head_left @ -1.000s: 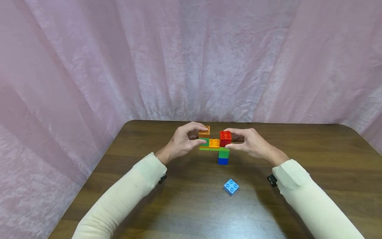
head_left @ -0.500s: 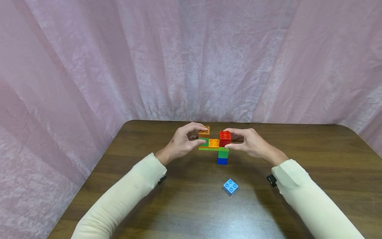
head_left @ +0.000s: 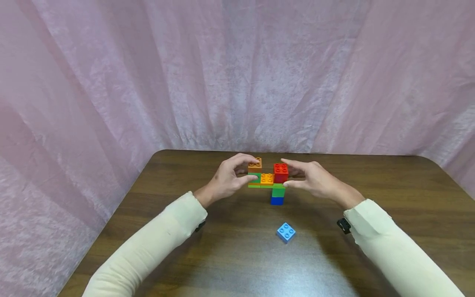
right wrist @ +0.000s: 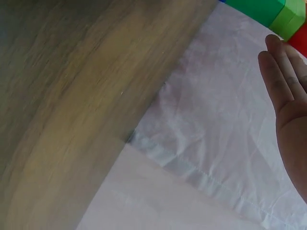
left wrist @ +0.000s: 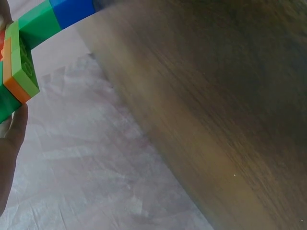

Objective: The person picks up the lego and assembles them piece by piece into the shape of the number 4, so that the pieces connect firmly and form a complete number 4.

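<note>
A structure of toy building bricks stands on the table. Its right column has a blue brick (head_left: 276, 201) at the bottom, a green brick (head_left: 278, 192) above, and a red brick (head_left: 281, 173) on top. A lime plate and a yellow-orange brick (head_left: 266, 179) reach left to a dark green brick (head_left: 254, 177) under an orange-brown brick (head_left: 255, 166). My left hand (head_left: 229, 178) pinches this left end, thumb on the dark green brick. Around the red brick, my right hand (head_left: 313, 178) is spread, its fingers straight (right wrist: 283, 76) and seemingly just off it.
A loose light-blue brick (head_left: 286, 232) lies on the wooden table (head_left: 222, 255), nearer to me than the structure. Behind the table's far edge hangs a pink curtain (head_left: 237, 74).
The right hand has loosened from the red brick and drawn slightly to the right, with thumb and forefinger wider apart. My left hand keeps its pinch; the structure stays essentially in place.
</note>
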{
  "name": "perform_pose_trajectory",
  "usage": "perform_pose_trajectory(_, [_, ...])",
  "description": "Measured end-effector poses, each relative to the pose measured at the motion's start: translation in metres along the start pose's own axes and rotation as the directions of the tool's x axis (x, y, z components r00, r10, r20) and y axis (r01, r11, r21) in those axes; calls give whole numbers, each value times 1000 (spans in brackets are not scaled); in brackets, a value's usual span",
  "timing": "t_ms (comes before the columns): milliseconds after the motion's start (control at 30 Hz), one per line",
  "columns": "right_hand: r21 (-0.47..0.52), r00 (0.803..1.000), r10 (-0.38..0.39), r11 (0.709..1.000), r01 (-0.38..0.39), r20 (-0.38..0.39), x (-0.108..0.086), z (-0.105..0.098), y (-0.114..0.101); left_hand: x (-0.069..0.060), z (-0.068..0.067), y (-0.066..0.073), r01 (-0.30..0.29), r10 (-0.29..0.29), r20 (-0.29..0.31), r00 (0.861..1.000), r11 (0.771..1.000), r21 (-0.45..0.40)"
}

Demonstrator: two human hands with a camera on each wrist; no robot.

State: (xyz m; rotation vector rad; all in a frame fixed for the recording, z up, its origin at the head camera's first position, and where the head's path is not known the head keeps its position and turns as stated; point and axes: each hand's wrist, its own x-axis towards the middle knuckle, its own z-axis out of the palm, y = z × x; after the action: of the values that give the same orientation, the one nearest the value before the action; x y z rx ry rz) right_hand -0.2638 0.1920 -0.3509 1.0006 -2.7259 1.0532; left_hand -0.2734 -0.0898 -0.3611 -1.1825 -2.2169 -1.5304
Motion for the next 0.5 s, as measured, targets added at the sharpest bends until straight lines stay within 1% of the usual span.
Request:
perform_pose_trajectory(200, [-25,1000,8,1000,-8,6,-15,-6,2,0,0,1,13,-13,-5,1000,1000,-6])
perform_pose_trajectory(267, [-15,1000,8,1000,-8,11,-21,-7,2,0,0,1,11,-11,-5,1000,1000,1])
perform_pose_trajectory(367, [1,999,13,1000,-13,38,-28,-6,3,0,1,1,9,-9,-7,1000,1000,16])
perform_pose_trajectory(500, [26,995,31,999,-34,95,-36,-3,2,0,2,3,15,-15,-6,1000,1000,21])
